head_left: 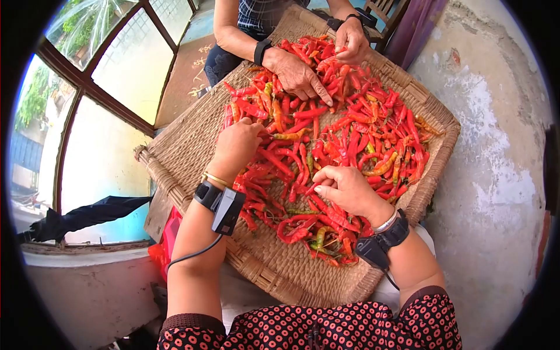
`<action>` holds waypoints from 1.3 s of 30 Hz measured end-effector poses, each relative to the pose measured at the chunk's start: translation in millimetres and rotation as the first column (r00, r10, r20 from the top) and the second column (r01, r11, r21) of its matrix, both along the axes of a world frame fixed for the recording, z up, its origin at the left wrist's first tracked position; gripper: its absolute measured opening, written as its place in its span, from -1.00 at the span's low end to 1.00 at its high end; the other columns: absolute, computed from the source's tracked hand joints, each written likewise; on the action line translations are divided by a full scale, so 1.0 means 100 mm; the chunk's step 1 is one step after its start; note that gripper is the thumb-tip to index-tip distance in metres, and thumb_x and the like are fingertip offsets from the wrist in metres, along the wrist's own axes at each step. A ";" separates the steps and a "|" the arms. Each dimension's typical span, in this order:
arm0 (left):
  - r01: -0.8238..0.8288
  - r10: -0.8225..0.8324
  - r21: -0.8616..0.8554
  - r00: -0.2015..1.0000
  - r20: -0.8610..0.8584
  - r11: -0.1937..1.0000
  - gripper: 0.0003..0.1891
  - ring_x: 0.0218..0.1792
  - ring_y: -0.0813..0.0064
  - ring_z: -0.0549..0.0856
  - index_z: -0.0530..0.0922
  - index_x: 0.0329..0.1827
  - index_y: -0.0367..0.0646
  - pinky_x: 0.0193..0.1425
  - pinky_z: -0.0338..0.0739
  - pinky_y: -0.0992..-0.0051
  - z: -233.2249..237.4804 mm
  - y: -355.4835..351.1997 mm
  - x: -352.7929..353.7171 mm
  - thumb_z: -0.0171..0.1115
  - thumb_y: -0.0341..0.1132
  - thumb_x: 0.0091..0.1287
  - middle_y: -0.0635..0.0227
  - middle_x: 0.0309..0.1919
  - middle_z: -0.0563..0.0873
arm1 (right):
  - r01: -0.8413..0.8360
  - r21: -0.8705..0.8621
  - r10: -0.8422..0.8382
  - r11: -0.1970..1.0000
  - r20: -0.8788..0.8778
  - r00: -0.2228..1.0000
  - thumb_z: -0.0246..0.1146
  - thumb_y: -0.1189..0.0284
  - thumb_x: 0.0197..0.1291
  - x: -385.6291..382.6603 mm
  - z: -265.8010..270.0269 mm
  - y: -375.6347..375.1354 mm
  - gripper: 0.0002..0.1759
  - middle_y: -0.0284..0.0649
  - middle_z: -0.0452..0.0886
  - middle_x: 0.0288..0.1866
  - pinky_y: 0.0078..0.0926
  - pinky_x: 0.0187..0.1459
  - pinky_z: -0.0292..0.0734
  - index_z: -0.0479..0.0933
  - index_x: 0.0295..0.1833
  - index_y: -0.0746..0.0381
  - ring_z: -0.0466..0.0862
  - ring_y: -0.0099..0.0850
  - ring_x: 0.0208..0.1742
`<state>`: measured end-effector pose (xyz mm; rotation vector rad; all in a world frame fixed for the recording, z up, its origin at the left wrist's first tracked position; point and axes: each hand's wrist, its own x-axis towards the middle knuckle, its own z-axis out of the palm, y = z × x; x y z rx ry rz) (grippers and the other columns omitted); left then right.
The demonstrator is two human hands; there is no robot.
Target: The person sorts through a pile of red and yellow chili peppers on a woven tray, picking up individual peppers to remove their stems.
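Red chili peppers [356, 143], some of them yellow or greenish, lie heaped across a woven tray [262, 262]. My left hand [239, 143] is at the left side of the heap, its fingers curled in among the peppers; what they hold, if anything, is hidden. Closer to me and to the right, my right hand [348, 189] is over the heap with thumb and fingers pinched together. A red chili pepper [311, 190] shows at those fingertips. Both wrists carry bangles and black strapped devices.
Across the tray, another person's hands [300, 76] work in the peppers. Framed windows [105, 157] and a dark folded umbrella [87, 216] are on the left. A worn plaster wall [484, 163] rises at right, near a purple curtain [415, 32].
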<state>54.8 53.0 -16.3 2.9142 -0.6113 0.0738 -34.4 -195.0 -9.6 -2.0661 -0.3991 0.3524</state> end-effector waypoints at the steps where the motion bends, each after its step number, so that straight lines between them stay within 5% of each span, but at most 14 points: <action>1: 0.000 0.000 -0.001 1.000 -0.001 1.000 -0.77 -0.29 0.22 0.64 0.58 -0.13 -0.06 -0.27 0.54 0.26 0.04 0.00 -0.02 0.17 -0.31 0.15 0.25 -0.31 0.58 | -0.002 -0.014 0.002 1.000 -0.001 1.000 0.25 0.51 0.09 0.00 0.00 0.00 -0.82 -0.28 0.60 -0.46 -0.60 -0.36 0.49 0.52 -0.18 0.36 0.58 -0.61 -0.43; 7: 0.035 -0.033 -0.072 0.999 0.030 0.997 -0.86 -0.35 0.22 0.63 0.64 -0.31 -0.13 -0.25 0.52 0.32 0.36 -0.04 -0.26 0.24 -0.33 0.08 0.23 -0.44 0.62 | 0.063 0.017 -0.062 0.998 -0.009 0.998 0.30 0.40 0.02 0.00 -0.01 -0.01 -0.74 -0.16 0.62 -0.45 -0.42 -0.30 0.51 0.53 -0.18 0.29 0.64 -0.34 -0.40; 12: 0.236 -0.312 -0.306 0.922 -0.228 0.922 -0.88 -0.36 0.23 0.64 0.62 -0.35 -0.20 -0.25 0.52 0.37 0.46 -0.14 -0.50 0.24 -0.40 0.04 0.18 -0.42 0.66 | 0.141 0.022 -0.143 0.990 0.068 0.987 0.33 0.42 -0.04 -0.03 0.06 0.07 -0.62 -0.18 0.56 -0.30 -0.41 -0.21 0.52 0.49 -0.05 0.24 0.62 -0.32 -0.30; 14: 0.291 -0.384 -0.376 0.901 -0.202 0.880 -0.87 -0.37 0.26 0.65 0.62 -0.34 -0.22 -0.25 0.53 0.40 0.48 -0.20 -0.54 0.26 -0.42 0.04 0.20 -0.43 0.66 | 0.014 0.024 -0.022 1.000 0.412 0.911 0.35 0.43 -0.08 -0.03 0.03 0.10 -0.55 -0.18 0.50 -0.19 -0.38 -0.15 0.51 0.47 0.00 0.20 0.59 -0.28 -0.19; 15: 0.283 -0.426 -0.447 0.867 -0.260 0.849 -0.87 -0.37 0.29 0.65 0.62 -0.34 -0.23 -0.25 0.53 0.43 0.47 -0.23 -0.55 0.27 -0.43 0.03 0.21 -0.44 0.66 | -0.036 0.002 0.032 0.999 0.418 0.908 0.35 0.44 -0.11 -0.05 0.04 0.10 -0.54 -0.19 0.48 -0.17 -0.35 -0.12 0.50 0.47 -0.01 0.17 0.56 -0.22 -0.13; 20: 0.228 -0.548 -0.604 0.723 -0.420 0.764 -0.84 -0.39 0.40 0.68 0.64 -0.28 -0.22 -0.28 0.53 0.47 0.52 -0.28 -0.58 0.28 -0.42 0.05 0.22 -0.45 0.68 | -0.141 -0.125 0.174 0.982 0.305 0.936 0.34 0.44 -0.12 -0.06 0.01 0.10 -0.61 -0.16 0.47 -0.22 -0.31 -0.14 0.50 0.48 -0.09 0.18 0.55 -0.18 -0.16; 23: 0.132 -0.560 -0.625 0.609 -0.561 0.769 -0.85 -0.40 0.55 0.66 0.63 -0.26 -0.24 -0.30 0.51 0.54 0.62 -0.27 -0.58 0.28 -0.43 0.10 0.30 -0.46 0.68 | -0.105 -0.102 0.140 0.989 0.444 0.885 0.32 0.43 -0.10 -0.08 0.06 0.12 -0.72 -0.17 0.49 -0.28 -0.27 -0.20 0.51 0.49 -0.21 0.21 0.57 -0.17 -0.22; 25: 0.092 -0.517 -0.592 0.605 -0.606 0.801 -0.85 -0.40 0.60 0.65 0.63 -0.25 -0.24 -0.31 0.51 0.56 0.73 -0.21 -0.56 0.28 -0.43 0.12 0.33 -0.47 0.68 | -0.124 -0.340 0.239 0.932 0.320 0.917 0.31 0.39 -0.09 -0.10 0.05 0.08 -0.76 -0.18 0.51 -0.33 -0.23 -0.25 0.51 0.47 -0.28 0.21 0.58 -0.15 -0.27; 28: 0.062 -0.518 -0.642 0.651 -0.554 0.764 -0.83 -0.42 0.70 0.60 0.63 -0.20 -0.25 -0.34 0.48 0.61 0.71 -0.02 -0.45 0.27 -0.46 0.13 0.41 -0.48 0.67 | -0.055 -0.435 0.210 0.899 0.317 0.925 0.29 0.37 -0.08 -0.09 0.00 0.01 -0.78 -0.18 0.53 -0.38 -0.21 -0.29 0.50 0.46 -0.33 0.23 0.60 -0.13 -0.29; 32: -0.273 -0.299 -0.729 0.780 -0.549 0.628 -0.73 -0.47 0.73 0.55 0.59 -0.10 -0.25 -0.34 0.48 0.66 0.76 -0.07 -0.29 0.29 -0.48 0.10 0.34 -0.37 0.67 | -0.138 -0.419 0.265 0.897 0.261 0.928 0.29 0.36 -0.07 -0.05 -0.07 0.00 -0.77 -0.15 0.56 -0.37 -0.23 -0.29 0.51 0.49 -0.30 0.23 0.60 -0.11 -0.28; 34: -0.054 -0.081 -0.733 0.986 -0.147 0.678 -0.71 -0.42 0.62 0.59 0.56 -0.09 -0.27 -0.26 0.50 0.59 0.59 -0.21 -0.19 0.31 -0.46 0.09 0.26 -0.25 0.64 | -0.218 -0.270 0.270 0.938 0.176 0.947 0.27 0.38 0.00 -0.03 -0.10 0.03 -0.79 -0.15 0.59 -0.38 -0.32 -0.32 0.52 0.50 -0.25 0.25 0.63 -0.24 -0.35; 35: 0.162 -0.114 -0.680 0.987 0.115 0.715 -0.63 -0.31 0.50 0.63 0.53 -0.03 -0.26 -0.17 0.51 0.51 0.37 -0.22 -0.13 0.34 -0.43 0.07 0.21 -0.18 0.61 | -0.221 -0.272 0.274 0.937 0.175 0.946 0.27 0.38 0.00 -0.02 -0.09 0.04 -0.79 -0.15 0.59 -0.38 -0.32 -0.32 0.52 0.50 -0.25 0.25 0.63 -0.24 -0.35; 37: 0.024 -0.323 -0.721 0.904 -0.280 0.692 -0.58 -0.18 0.44 0.63 0.51 0.05 -0.22 -0.12 0.51 0.47 0.39 -0.32 -0.24 0.33 -0.26 0.14 0.19 -0.22 0.64 | -0.082 0.231 0.127 0.970 -0.187 0.974 0.24 0.37 0.11 -0.02 -0.04 0.03 -0.79 -0.23 0.59 -0.41 -0.48 -0.38 0.51 0.50 -0.20 0.26 0.62 -0.47 -0.43; 39: -0.152 -0.482 -0.706 0.631 -0.608 0.692 -0.56 -0.20 0.49 0.64 0.49 0.08 -0.21 -0.16 0.51 0.52 0.58 -0.40 -0.46 0.29 -0.17 0.19 0.18 -0.25 0.65 | 0.052 0.369 0.079 0.928 -0.331 0.940 0.21 0.37 0.16 -0.03 0.10 0.00 -0.80 -0.28 0.58 -0.41 -0.56 -0.41 0.49 0.49 -0.18 0.27 0.59 -0.55 -0.45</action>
